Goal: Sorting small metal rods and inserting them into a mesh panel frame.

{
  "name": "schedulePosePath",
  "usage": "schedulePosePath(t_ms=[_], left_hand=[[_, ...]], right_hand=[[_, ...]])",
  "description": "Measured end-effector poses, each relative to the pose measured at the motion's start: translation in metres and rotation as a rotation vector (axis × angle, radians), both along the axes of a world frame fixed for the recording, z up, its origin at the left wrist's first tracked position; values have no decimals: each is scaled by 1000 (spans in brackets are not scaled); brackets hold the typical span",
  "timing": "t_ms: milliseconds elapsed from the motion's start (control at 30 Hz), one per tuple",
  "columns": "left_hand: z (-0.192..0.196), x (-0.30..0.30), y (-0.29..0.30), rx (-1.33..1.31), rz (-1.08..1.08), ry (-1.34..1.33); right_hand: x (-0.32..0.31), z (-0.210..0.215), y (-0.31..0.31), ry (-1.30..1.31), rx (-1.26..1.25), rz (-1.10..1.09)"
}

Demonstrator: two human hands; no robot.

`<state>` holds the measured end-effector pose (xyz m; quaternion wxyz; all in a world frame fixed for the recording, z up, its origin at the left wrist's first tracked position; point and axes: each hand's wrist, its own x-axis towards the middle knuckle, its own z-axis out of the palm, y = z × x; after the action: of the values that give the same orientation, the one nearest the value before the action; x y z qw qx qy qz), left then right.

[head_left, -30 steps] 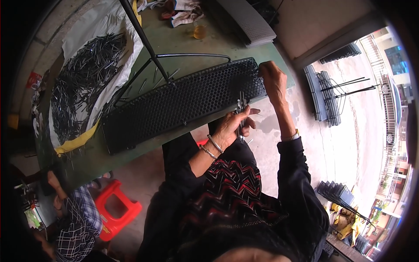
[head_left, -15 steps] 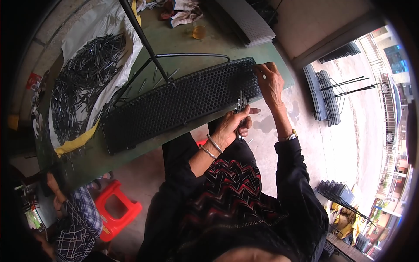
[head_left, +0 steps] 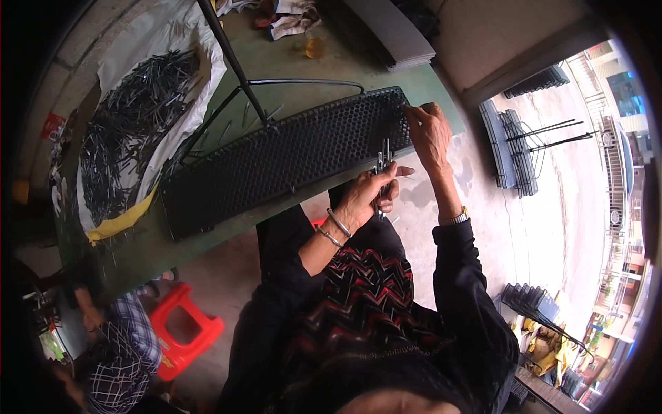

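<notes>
A long black perforated metal panel (head_left: 276,160) with a bent rod frame (head_left: 238,72) on its far side lies on the green table. My left hand (head_left: 372,193) is closed round several thin silver metal pins (head_left: 383,162), which stick out above and below the fist, just off the panel's near edge. At the panel's right end my right hand (head_left: 429,134) is pinched, its fingertips at the edge near the corner. Those fingertips hide whatever may be between them.
A white sack (head_left: 207,103) of dark metal pins lies open at the left. A glass of amber liquid (head_left: 315,47), gloves (head_left: 294,19) and stacked grey panels (head_left: 386,34) sit at the far side. A red stool (head_left: 185,331) and another person (head_left: 121,352) are at lower left.
The panel's right end has shifted slightly up, and my right hand has moved a little down and to the right along it. My left hand keeps its grip on the pins.
</notes>
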<state>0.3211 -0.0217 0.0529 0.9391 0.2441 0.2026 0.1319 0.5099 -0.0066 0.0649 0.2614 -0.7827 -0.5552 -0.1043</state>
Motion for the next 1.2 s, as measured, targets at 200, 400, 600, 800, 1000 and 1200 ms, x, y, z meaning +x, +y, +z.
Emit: schedulePosePath(t_ms=[200, 400, 600, 800, 1000, 1200], left_hand=[[5, 0, -1, -6, -26, -7], [-1, -2, -1, 15, -55, 32], [1, 1, -2, 20, -88, 86], [0, 4, 4, 99, -91, 120], [-1, 6, 5, 116, -76, 128], [3, 7, 5, 76, -79, 125]], right_hand=[[0, 10, -11, 226, -57, 135], [-12, 36, -32, 866, -536, 372], [-11, 39, -40, 947, -531, 382], [-7, 41, -39, 997, -160, 280], [-5, 39, -33, 1033, -30, 232], [4, 20, -12, 730, 293, -22]])
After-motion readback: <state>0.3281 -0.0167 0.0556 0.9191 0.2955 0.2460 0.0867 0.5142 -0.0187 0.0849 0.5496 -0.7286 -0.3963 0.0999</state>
